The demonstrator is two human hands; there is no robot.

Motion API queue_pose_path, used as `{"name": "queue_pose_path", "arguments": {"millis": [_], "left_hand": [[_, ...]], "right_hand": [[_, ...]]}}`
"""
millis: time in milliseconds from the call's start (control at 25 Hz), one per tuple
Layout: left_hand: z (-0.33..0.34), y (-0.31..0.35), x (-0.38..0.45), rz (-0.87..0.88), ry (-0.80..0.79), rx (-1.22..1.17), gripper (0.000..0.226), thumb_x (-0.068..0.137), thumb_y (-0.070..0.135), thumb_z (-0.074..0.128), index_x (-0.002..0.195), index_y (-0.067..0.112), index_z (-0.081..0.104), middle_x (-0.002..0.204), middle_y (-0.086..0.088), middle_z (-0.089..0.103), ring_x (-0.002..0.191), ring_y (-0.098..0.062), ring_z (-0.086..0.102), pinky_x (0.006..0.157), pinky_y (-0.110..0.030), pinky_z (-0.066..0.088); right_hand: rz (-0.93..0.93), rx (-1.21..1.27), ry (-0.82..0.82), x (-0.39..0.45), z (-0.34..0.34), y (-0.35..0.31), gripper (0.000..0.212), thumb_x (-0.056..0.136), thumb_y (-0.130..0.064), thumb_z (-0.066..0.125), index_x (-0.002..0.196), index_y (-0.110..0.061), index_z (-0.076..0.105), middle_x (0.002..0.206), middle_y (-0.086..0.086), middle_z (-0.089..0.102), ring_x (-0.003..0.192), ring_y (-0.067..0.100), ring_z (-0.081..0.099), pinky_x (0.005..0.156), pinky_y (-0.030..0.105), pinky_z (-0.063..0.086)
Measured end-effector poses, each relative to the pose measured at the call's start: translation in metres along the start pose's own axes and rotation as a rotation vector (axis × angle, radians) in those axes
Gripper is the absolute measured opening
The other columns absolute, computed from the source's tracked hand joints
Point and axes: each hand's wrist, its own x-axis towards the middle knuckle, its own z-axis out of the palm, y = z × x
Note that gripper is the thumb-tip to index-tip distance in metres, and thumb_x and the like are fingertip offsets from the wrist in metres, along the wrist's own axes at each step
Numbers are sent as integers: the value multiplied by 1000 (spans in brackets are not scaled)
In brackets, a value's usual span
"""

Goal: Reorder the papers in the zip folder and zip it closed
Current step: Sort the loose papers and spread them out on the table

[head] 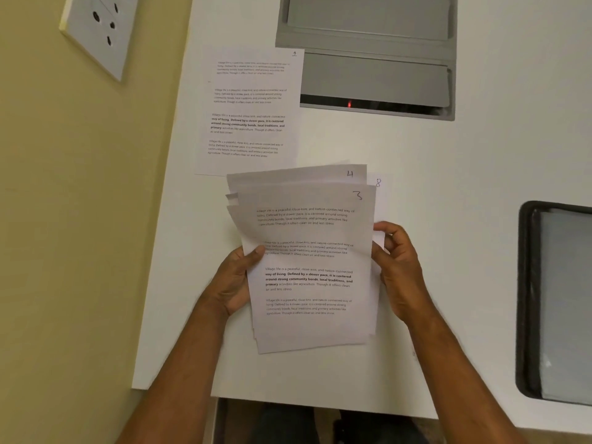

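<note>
I see my left hand (235, 280) and right hand (397, 270) gripping a fanned paper stack (307, 261) between curled fingers; beyond the fingertips lies page one (250, 110); the zip folder (557, 302), right, holds grey sheets.

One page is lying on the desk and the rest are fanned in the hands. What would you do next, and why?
Probably keep thumbing for page 2. The sheet marked 1 lies alone on the desk, while the stack held by the left hand and right hand shows only 3, 4 and 8.
</note>
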Motion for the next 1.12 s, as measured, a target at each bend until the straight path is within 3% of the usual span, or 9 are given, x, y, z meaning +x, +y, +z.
{"name": "queue_pose_path", "arguments": {"millis": [120,200,360,480,640,760,880,960,1120], "left_hand": [[1,1,-1,10,-9,10,32,94,12,53,111,14,79,126,-17,70,112,-29,70,90,-40,59],[2,2,-2,0,-16,9,31,93,11,53,110,11,79,125,-18,70,111,-30,70,90,-41,59],[1,2,-4,-40,-29,3,31,92,11,52,103,9,81,112,-18,74,100,-29,73,89,-43,61],[3,1,-5,-41,-42,14,31,91,11,52,103,10,81,112,-17,74,100,-29,73,93,-44,59],[6,-1,-8,-20,-51,-12,33,93,8,51,107,10,80,119,-17,73,106,-29,72,91,-41,60],[4,-2,-7,-1,-49,0,33,94,9,51,113,10,78,127,-19,69,114,-32,69,97,-44,57],[-1,-3,-6,22,-18,-11,33,95,10,52,119,9,74,130,-21,67,115,-33,68,97,-45,57],[-1,-2,-6,49,24,-37,33,94,11,52,118,9,74,129,-20,67,113,-32,69,97,-44,57],[0,3,-4,118,90,-84,38,94,14,53,128,9,69,132,-18,66,117,-30,67,101,-46,54]], "right_hand": [[-5,-30,-32,-1,-1,2,30,95,-41,65,121,-27,71,124,-3,73,117,21,68,107,55,50],[-47,-55,12,0,0,3,28,94,-34,70,121,-26,71,126,-6,71,121,16,65,109,51,49],[-60,-58,178,3,2,3,38,85,-23,84,117,-24,65,121,-20,67,115,-14,57,99,24,47],[20,-48,137,8,2,5,30,80,-30,88,101,-22,68,106,-7,75,98,10,72,84,31,57],[19,-99,158,9,2,9,35,73,-41,87,72,-19,60,78,0,60,75,24,57,70,40,48],[-39,-184,194,8,1,11,23,85,-38,74,83,-16,70,86,10,73,77,40,64,70,58,57],[-76,-204,243,10,-3,13,33,92,-48,69,94,-15,69,96,12,73,89,43,67,81,61,57],[-142,-200,256,15,-5,3,31,97,-45,67,95,-14,66,98,9,74,88,37,69,81,53,58],[-264,-166,297,45,-1,-45,16,102,-26,65,92,-13,66,81,-13,67,71,4,58,68,25,49]]}}
